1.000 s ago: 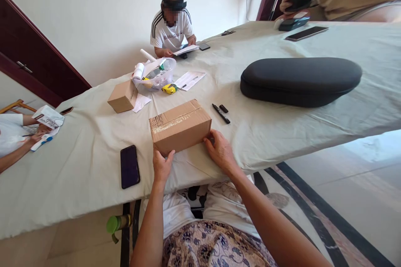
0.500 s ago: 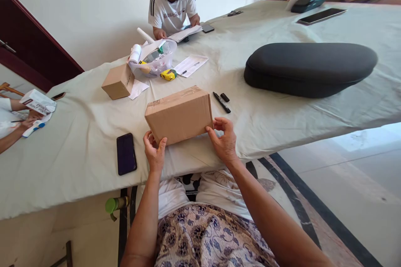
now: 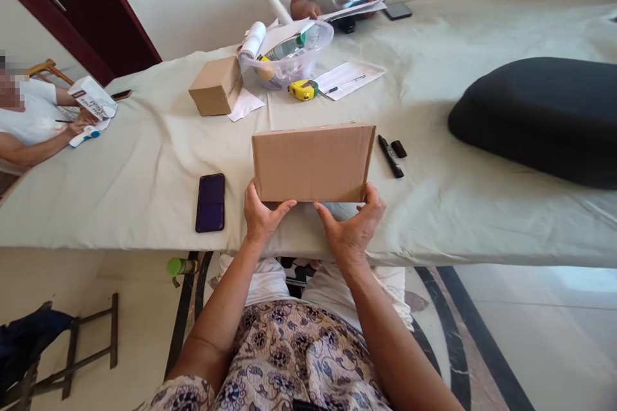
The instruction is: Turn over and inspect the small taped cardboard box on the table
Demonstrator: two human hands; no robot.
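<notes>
Centre of frame: cardboard box (image 3: 313, 164), broad plain face toward camera, held upright near front edge of cloth-covered worktop (image 3: 144, 173); unclear whether resting or lifted. Left hand (image 3: 263, 218) clasps lower left corner, thumb stretched along bottom edge. Right hand (image 3: 354, 228) clasps lower right corner, fingers curled up side. Both hands just below box, touching it. Dark phone (image 3: 211, 202) flat, left of box. Black marker (image 3: 390, 155) right of box. Smaller box (image 3: 215, 85) and yellow tape measure (image 3: 303, 89) higher in frame.
</notes>
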